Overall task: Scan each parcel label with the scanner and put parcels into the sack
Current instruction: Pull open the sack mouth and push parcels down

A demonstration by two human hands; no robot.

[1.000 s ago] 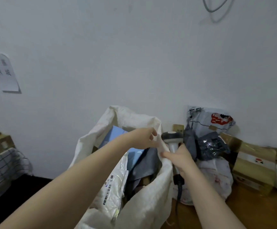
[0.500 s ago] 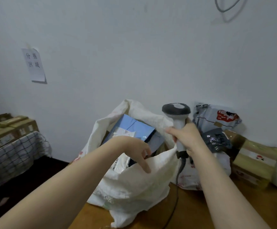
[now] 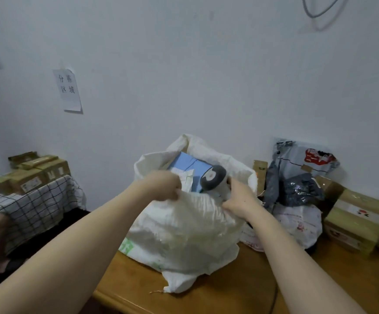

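Note:
A white woven sack [image 3: 184, 232] stands on the wooden table [image 3: 229, 291], its mouth open toward me. A blue parcel [image 3: 187, 163] with a white label pokes out of the top. My left hand [image 3: 164, 185] grips the sack's near rim. My right hand [image 3: 240, 198] holds the grey-headed scanner [image 3: 213, 177] by its handle at the sack's mouth, and its fingers also lie on the rim. The scanner's handle is mostly hidden by my hand and the sack cloth.
A pile of parcels sits right of the sack: a grey mailer [image 3: 304, 162], a black bag [image 3: 299, 191], a white bag [image 3: 297, 225] and taped cardboard boxes [image 3: 356, 220]. At the left, more boxes [image 3: 32, 175] lie on a checked cloth [image 3: 32, 207]. The wall is close behind.
The view has swung right and the sack now sits on the table. My left hand moved up to grip the rim. My right hand lowered the scanner to the sack's mouth.

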